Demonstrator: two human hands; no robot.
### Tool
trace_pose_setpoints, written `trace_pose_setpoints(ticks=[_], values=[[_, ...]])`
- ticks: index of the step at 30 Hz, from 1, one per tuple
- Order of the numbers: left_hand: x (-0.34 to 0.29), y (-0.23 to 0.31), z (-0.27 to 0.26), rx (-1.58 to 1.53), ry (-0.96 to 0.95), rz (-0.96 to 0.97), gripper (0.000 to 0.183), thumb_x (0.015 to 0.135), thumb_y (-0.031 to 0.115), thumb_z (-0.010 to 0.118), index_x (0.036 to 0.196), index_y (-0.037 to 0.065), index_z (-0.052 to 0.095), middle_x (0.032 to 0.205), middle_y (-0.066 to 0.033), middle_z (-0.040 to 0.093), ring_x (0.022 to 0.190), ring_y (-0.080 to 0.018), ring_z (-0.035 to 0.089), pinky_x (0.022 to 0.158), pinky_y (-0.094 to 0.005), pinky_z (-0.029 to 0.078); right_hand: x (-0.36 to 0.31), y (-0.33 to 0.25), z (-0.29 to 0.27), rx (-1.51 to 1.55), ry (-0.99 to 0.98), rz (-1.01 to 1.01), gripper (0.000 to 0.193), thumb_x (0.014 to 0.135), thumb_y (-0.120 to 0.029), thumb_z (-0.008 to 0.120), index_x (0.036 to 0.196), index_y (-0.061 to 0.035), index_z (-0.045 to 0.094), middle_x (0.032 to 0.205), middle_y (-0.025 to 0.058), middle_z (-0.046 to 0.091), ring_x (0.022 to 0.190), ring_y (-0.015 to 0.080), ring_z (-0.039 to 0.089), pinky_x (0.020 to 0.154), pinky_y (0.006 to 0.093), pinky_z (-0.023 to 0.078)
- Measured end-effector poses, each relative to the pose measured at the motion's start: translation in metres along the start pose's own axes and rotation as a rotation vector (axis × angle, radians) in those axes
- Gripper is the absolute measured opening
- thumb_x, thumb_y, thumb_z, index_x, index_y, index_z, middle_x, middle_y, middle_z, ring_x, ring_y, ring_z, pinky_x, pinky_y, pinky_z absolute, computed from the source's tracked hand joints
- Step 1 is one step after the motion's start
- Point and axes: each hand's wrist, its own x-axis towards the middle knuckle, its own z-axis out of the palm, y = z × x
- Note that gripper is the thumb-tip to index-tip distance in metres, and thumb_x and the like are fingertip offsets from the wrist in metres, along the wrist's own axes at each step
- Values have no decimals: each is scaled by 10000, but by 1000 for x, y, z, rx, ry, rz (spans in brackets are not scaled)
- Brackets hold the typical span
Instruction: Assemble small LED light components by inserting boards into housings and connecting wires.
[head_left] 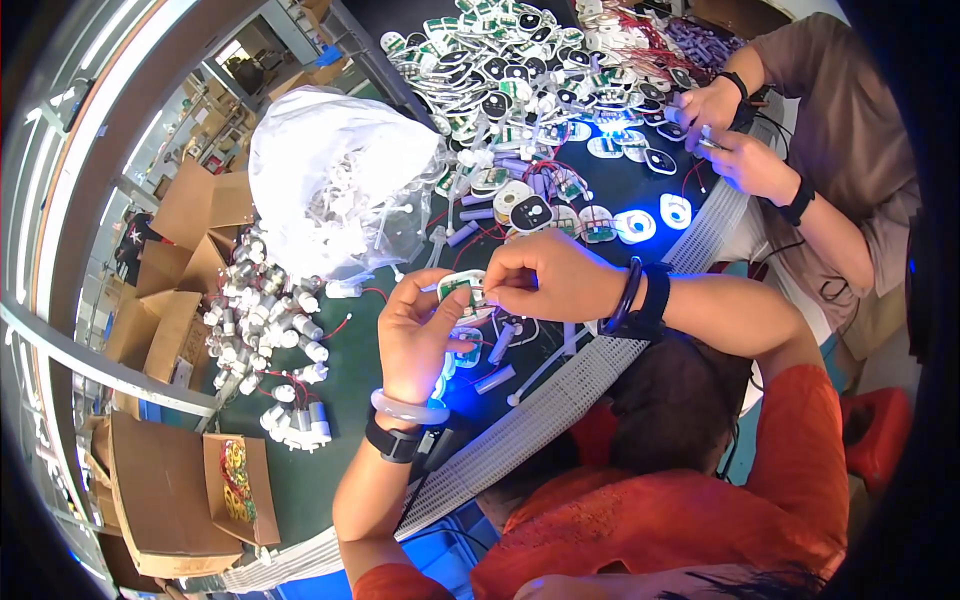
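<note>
My left hand (412, 335) grips a white rounded plastic housing with a green circuit board (456, 287) in it, the thumb across its face. At the housing's right edge my right hand (568, 278) is closed in a pinch; what lies between its fingertips is too small to tell. Below the hands, close to the left wrist, a purple cylindrical battery (494, 380) lies on the dark green table. Another battery (503, 344) rests just above it. A blue light glows beside the left wrist, partly hidden. Beyond the right hand sits a lit white housing (635, 226).
A large heap of housings (490, 75) covers the far table. A clear plastic bag (335, 190) of white parts stands left, beside a pile of grey-and-white cylindrical parts (265, 310). Cardboard boxes (165, 490) line the left edge. At right, a co-worker's hands (750, 165) handle a small part.
</note>
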Motion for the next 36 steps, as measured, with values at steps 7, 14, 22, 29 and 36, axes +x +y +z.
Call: trace_pose_setpoints(ticks=[7,14,22,29,36], values=[[0,-11,7,-267,-27,-80,257,917,133,595,1119,-16,538,932,-155,678,757,-233,702,481,-261,567,3,2,2,-46,28,74,97,796,-97,664,769,-14,622,604,25,573,547,81,534,517,248,417],[-7,-18,14,-192,-12,13,225,941,111,549,1126,-15,526,991,-148,664,838,-229,691,610,-280,591,4,0,1,-54,63,169,118,815,-127,674,831,-24,619,639,41,644,571,82,590,560,239,462],[-4,-20,12,-354,-14,-69,257,941,116,553,1150,-25,504,1056,-158,636,877,-250,682,647,-298,597,5,6,2,-40,53,176,122,842,-122,646,894,-19,608,689,49,662,594,70,601,555,222,471],[-4,-24,9,-368,-17,-69,267,943,128,549,1155,-31,513,1025,-151,645,875,-241,687,588,-270,592,6,-7,-1,98,-6,290,122,860,-120,609,882,-2,592,690,80,662,627,118,639,568,264,479],[-5,-27,9,-311,-3,-81,332,931,140,576,1202,-40,512,1029,-142,649,846,-226,689,528,-244,562,6,-4,-3,90,-43,295,117,858,-106,601,905,0,588,712,76,658,635,112,644,572,260,491]])
